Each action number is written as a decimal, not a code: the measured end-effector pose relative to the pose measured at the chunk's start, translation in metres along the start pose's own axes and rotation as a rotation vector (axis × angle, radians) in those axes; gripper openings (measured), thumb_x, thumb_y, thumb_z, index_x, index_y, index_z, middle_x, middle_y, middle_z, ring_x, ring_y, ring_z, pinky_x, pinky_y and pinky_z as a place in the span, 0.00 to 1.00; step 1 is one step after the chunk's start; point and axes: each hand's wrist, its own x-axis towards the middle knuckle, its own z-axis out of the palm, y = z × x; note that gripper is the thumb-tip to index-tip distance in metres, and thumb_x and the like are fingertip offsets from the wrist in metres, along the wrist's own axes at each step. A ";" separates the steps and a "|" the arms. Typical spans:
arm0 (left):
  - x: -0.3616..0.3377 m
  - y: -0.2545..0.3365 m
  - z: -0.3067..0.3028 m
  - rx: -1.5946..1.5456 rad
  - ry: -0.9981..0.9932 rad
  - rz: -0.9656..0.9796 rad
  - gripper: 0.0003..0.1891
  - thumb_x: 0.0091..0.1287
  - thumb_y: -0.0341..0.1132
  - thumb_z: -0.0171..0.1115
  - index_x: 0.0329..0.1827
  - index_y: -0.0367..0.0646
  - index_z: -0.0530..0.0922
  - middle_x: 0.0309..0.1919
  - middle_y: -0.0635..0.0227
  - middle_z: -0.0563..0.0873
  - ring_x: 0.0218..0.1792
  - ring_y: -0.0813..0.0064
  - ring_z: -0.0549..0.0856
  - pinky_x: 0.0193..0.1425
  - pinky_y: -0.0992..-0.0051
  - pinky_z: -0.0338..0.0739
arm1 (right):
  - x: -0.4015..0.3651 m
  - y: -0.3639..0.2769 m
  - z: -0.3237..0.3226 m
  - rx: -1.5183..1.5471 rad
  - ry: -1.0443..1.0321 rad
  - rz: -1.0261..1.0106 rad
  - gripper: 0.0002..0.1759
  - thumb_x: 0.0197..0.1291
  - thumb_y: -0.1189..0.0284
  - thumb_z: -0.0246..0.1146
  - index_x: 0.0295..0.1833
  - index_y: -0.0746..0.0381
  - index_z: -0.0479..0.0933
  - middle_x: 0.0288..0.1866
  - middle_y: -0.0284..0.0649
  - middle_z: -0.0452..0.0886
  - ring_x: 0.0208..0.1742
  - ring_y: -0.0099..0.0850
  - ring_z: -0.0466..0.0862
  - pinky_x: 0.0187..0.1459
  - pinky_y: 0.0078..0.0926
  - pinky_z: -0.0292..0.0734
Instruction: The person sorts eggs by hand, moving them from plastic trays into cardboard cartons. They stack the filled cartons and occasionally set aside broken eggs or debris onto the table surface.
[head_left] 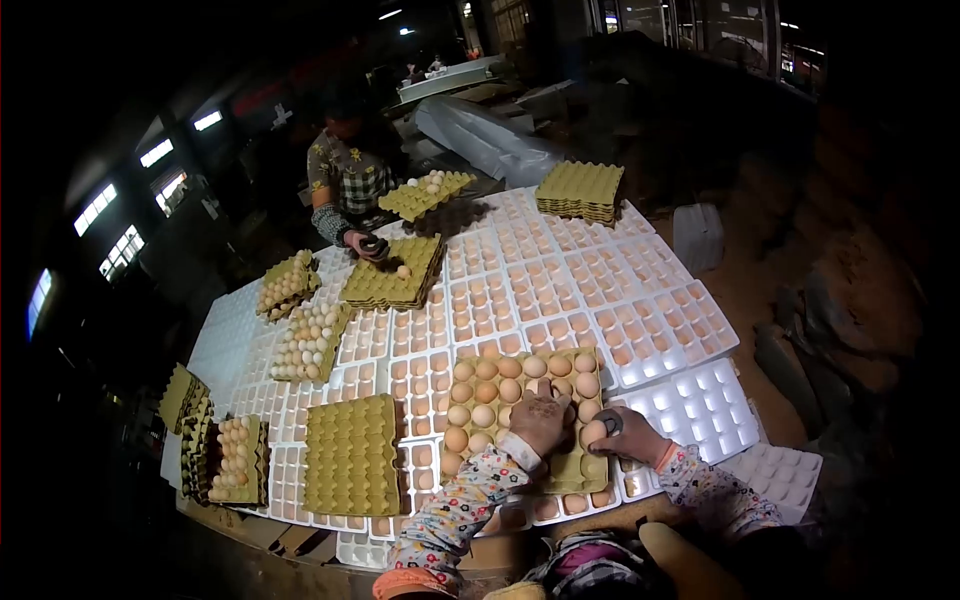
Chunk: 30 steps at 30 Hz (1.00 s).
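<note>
A yellow-green pulp egg tray (572,476) lies before me, mostly filled with brown and pale eggs (486,368); some cups at its near right side hold none. Over its middle is my left hand (538,420), fingers curled down around an egg (562,388), partly hidden by the hand. My right hand (632,438) is closed on a brown egg (594,432) at the tray's right edge. Dark coverings show on some fingertips. Beneath the tray spread white plastic trays (480,262) with eggs in their pockets.
Left of my tray sits an upturned pulp tray (350,455). Egg-loaded pulp trays (236,460) stand farther left. Across the table a co-worker (345,175) reaches over a tray stack (395,275). Another tray stack (580,190) stands at the far edge. White plastic trays (695,410) overlap at right.
</note>
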 end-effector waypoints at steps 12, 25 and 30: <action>0.052 0.020 -0.074 -2.033 0.084 -0.306 0.26 0.65 0.58 0.57 0.54 0.46 0.78 0.44 0.64 0.84 0.42 0.67 0.82 0.38 0.68 0.77 | 0.048 0.027 0.032 -1.065 0.009 -0.158 0.35 0.58 0.55 0.59 0.68 0.62 0.69 0.68 0.54 0.68 0.72 0.48 0.64 0.66 0.49 0.63; 0.113 0.237 0.079 -0.651 0.057 0.089 0.23 0.56 0.43 0.71 0.54 0.48 0.79 0.53 0.55 0.77 0.41 0.60 0.83 0.46 0.63 0.78 | -0.166 0.135 -0.166 0.729 0.444 0.737 0.17 0.63 0.65 0.65 0.51 0.66 0.77 0.42 0.35 0.82 0.46 0.25 0.80 0.46 0.26 0.76; 0.157 0.273 0.121 -0.157 -0.385 0.142 0.22 0.54 0.43 0.70 0.53 0.54 0.81 0.58 0.53 0.73 0.52 0.53 0.79 0.51 0.61 0.80 | -0.156 0.201 -0.166 -0.478 0.256 0.351 0.29 0.50 0.57 0.72 0.55 0.58 0.75 0.52 0.51 0.75 0.48 0.46 0.81 0.50 0.38 0.77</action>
